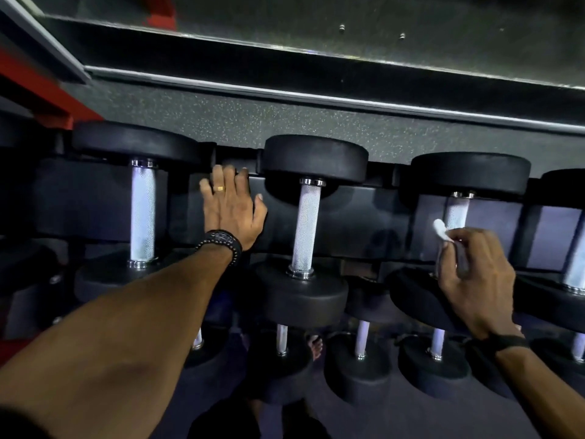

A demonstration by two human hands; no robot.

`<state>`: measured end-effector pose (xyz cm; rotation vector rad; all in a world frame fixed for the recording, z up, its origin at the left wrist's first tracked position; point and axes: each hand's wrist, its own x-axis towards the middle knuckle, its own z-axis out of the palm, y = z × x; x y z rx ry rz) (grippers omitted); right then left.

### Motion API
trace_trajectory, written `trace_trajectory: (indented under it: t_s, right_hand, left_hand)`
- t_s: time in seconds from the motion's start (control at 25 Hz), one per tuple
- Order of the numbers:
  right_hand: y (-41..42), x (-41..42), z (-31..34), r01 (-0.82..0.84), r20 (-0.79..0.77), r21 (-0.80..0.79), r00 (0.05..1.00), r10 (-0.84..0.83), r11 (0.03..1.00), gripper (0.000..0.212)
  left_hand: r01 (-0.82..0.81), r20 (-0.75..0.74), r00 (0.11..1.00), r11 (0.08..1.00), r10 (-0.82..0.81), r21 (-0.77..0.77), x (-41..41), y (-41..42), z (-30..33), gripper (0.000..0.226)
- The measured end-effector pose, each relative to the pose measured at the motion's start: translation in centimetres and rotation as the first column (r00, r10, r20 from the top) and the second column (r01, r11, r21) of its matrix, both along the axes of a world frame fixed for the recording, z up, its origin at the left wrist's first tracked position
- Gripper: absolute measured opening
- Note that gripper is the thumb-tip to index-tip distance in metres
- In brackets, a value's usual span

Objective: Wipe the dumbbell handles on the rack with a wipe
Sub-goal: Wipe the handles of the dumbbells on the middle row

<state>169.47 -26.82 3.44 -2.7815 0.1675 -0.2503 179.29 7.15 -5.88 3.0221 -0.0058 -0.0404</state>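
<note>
Black dumbbells with knurled silver handles lie side by side on the top shelf of a black rack (364, 217). My right hand (474, 280) grips a white wipe (441, 230) wrapped round the lower part of the third dumbbell's handle (457, 210). My left hand (231, 207) rests flat on the rack, fingers over its back edge, between the first handle (143, 213) and the second handle (306, 226). The lower half of the third handle is hidden by my right hand.
A fourth handle (576, 270) shows at the right edge. A lower shelf holds several smaller dumbbells (361, 359). A speckled grey floor (285, 118) and a metal rail lie beyond the rack. A red frame (38, 83) stands at the far left.
</note>
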Motion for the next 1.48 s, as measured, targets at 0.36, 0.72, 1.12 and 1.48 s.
trace_trajectory:
  t_s: [0.36,0.72,1.12,1.48]
  right_hand:
    - [11.3,2.3,0.3,0.018,-0.223,0.597,0.964,0.144,0.802,0.007]
    - [12.4,3.3,0.7,-0.330,-0.405,0.631,0.633,0.660,0.702,0.032]
    - [13.1,3.0,0.1,-0.329,-0.364,0.586,0.709,0.603,0.741,0.010]
    - [13.2,3.8,-2.7,-0.129,-0.642,0.384,0.674,0.365,0.914,0.023]
  left_hand:
    - [0.031,0.129,0.991,0.995,-0.019,-0.094,0.3,0.3,-0.5,0.051]
    - [0.031,0.176,0.984,0.995,-0.013,-0.098,0.1,0.4,-0.7,0.049]
    - [0.016,0.146,0.989,0.993,0.001,-0.118,0.1,0.4,-0.7,0.052]
    - [0.020,0.155,0.988,0.995,-0.005,-0.093,0.1,0.4,-0.8,0.048]
